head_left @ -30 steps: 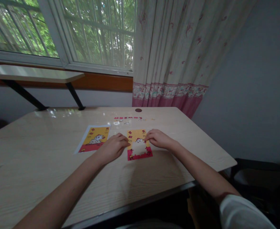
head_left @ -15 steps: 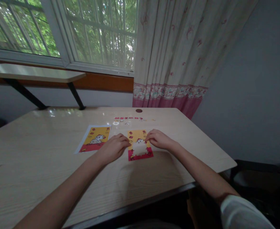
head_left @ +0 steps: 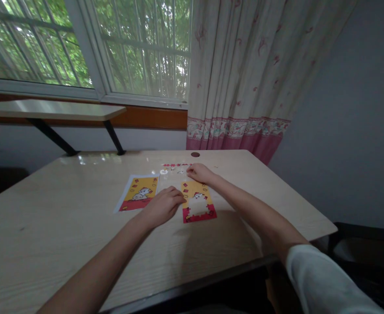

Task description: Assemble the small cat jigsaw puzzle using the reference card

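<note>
A partly assembled jigsaw puzzle (head_left: 208, 214), yellow above and red below with a white cartoon animal, lies on the table with a gap in its middle. My left hand (head_left: 167, 204) rests at the puzzle's left edge, fingertips down on it and fingers loosely bent, holding nothing. Beyond the puzzle's top edge, my right hand (head_left: 200, 172) is lowered by the loose puzzle pieces (head_left: 180, 172), its fingertips pinched together. Whatever is between those fingertips is too small to make out. Left of the puzzle lies a printed reference picture (head_left: 139, 194) with the same design.
A row of red puzzle pieces (head_left: 175, 165) lies toward the back of the wooden table (head_left: 139, 257). Behind it is a round dark cable hole (head_left: 195, 154). A raised shelf (head_left: 80, 111) stands at the back left, and a curtain (head_left: 234, 87) hangs behind.
My right hand has moved from the puzzle's right side up and left to the loose pieces. My left hand stays at the puzzle's left edge. The view has shifted slightly.
</note>
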Demonstrator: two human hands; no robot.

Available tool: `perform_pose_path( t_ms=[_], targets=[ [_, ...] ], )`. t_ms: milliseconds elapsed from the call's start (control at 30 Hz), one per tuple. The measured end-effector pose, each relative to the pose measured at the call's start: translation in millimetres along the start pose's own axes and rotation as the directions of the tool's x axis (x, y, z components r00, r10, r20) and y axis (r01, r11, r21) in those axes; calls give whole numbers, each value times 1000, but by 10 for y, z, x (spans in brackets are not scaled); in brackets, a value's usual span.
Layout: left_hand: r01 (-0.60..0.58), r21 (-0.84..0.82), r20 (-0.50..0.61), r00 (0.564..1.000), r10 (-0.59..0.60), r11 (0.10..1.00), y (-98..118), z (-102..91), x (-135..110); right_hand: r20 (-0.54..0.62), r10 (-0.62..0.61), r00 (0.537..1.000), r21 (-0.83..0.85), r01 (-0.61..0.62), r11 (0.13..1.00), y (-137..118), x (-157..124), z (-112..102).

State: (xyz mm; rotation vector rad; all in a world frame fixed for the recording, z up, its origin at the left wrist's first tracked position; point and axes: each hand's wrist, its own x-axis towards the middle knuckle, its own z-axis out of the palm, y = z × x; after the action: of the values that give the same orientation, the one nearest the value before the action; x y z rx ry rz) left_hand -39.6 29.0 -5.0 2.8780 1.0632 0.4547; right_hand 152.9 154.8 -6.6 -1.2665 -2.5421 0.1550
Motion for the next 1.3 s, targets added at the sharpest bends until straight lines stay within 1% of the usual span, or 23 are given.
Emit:
perform_pose_path(
  t_ms=[67,167,367,533,700,867,967,1033,1100,1167,1233,1267,1300],
  targets=[
    [-4,0,-1,1000,4,1000,-5,3,-5,3,6,1000,10,-6,1000,-84,165,36],
    [-6,-1,0,1000,6,1000,-9,7,-9,31,36,999,17,-36,999,-196,329,73],
    [5,5,8,1000,-5,1000,0,10,-2,141,127,982,17,-131,991,-283,438,47],
    [20,11,17,1000,-21,1000,19,-2,5,199,172,965,36,-183,982,-282,451,-2],
    [15,9,11,1000,-15,1000,31,-17,3,222,153,963,102,-179,979,-233,444,-24],
    [10,-26,-16,1000,-11,1000,13,8,-3,174,114,978,185,-146,972,-145,329,-29],
    [30,-70,-53,998,-34,997,-2,34,-1,106,74,992,280,-102,955,-116,171,-50],
    [70,-117,-101,991,-82,991,-3,53,14,33,55,998,432,-63,899,-113,11,-79],
    [138,-195,-155,973,-169,971,10,73,47,-21,55,998,618,-31,786,-120,-203,-107],
    [219,-304,-193,939,-285,927,46,93,101,2,70,998,785,-45,618,-134,-459,-121],
    [290,-427,-197,895,-401,857,106,109,166,19,118,993,874,-74,480,-152,-720,-109],
    [316,-485,-185,874,-449,815,144,115,198,22,147,989,896,-84,437,-163,-837,-95],
    [331,-536,-166,861,-482,776,183,120,226,23,174,984,905,-95,414,-174,-938,-77]
  ],
)
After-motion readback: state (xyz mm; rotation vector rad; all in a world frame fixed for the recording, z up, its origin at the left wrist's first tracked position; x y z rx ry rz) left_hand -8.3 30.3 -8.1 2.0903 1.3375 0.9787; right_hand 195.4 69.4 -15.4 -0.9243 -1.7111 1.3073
